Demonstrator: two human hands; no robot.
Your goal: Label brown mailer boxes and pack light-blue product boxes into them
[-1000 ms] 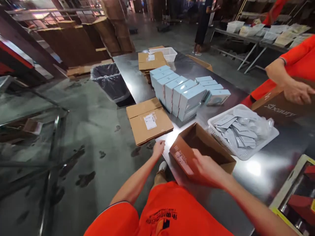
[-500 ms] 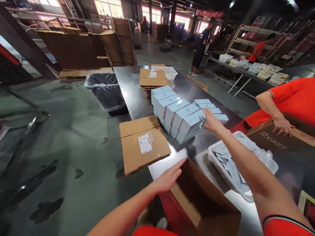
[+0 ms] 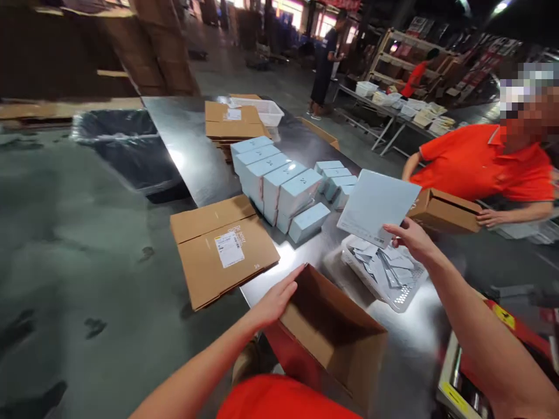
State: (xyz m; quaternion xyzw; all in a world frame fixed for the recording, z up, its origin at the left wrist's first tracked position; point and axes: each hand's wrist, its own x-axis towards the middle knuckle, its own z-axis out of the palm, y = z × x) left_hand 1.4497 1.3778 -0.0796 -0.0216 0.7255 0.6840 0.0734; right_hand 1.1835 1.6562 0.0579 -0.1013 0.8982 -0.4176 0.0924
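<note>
An open brown cardboard box sits at the table's near edge, its inside facing up and nothing visible within. My left hand grips its left rim near the far corner, fingers stretched along the wall. Raised over a white basket is a pale blue flat box, pinched at its lower right edge by my right hand. Several similar light blue boxes stand in a row on the table, and one lies lower at the near end. A smaller group is behind.
Folded cardboard with a label overhangs the table's left edge. Another cardboard stack and a white crate are farther back. A lined bin stands left. A co-worker in orange handles a brown box at right.
My right hand has drawn one light blue box out of the row and swung it right, above the basket. My left hand stays at the cardboard box's rim. The co-worker's box has moved away.
</note>
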